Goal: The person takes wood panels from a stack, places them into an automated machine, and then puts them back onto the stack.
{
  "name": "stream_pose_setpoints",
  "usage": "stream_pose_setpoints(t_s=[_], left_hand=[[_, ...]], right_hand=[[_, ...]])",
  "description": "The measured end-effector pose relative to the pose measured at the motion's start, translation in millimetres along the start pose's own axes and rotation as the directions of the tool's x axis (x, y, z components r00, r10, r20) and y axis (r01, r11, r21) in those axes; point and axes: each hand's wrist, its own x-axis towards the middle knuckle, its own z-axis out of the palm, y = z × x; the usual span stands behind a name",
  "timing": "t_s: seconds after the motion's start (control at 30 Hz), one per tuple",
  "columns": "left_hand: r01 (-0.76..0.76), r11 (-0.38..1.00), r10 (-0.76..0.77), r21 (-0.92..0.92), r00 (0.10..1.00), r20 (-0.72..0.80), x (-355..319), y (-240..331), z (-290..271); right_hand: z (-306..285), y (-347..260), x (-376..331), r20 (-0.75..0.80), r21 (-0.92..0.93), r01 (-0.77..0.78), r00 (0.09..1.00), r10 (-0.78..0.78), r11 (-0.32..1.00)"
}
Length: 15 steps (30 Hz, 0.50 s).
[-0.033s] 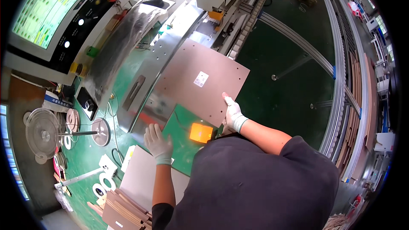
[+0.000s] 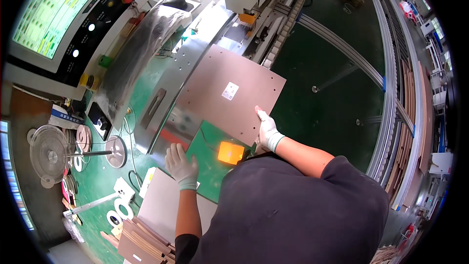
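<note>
A flat brown panel [image 2: 227, 95] with a small white label lies on the shiny metal bed [image 2: 171, 93] of a machine. My right hand [image 2: 266, 128], in a white glove, grips the panel's near right edge. My left hand [image 2: 181, 164], also gloved, rests flat with fingers spread on the green table [image 2: 207, 176], just below the panel's near left corner. An orange lit square [image 2: 230, 152] glows on the green surface between my hands.
A control console with a green screen [image 2: 58, 10] and buttons stands at the upper left. A small fan [image 2: 49, 154] and tape rolls [image 2: 117, 212] sit at the left. Stacked boards [image 2: 146, 242] lie at the bottom. A conveyor rail [image 2: 391, 93] curves along the right.
</note>
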Motion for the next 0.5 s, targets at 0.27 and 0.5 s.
stream_pose_setpoints(t_s=[0.27,0.5], left_hand=[[0.099,0.987,-0.09,0.123,0.993,-0.071,4.1,3.2,28.2],[0.124,0.98,-0.127,0.159,0.992,0.01,-0.4,2.7,33.7]], right_hand=[[28.6,-56.1,18.6,-0.029,0.296,0.055,0.998,-0.048,0.954],[5.7,-174.5,101.2,0.044,0.367,0.058,0.996,-0.079,0.929]])
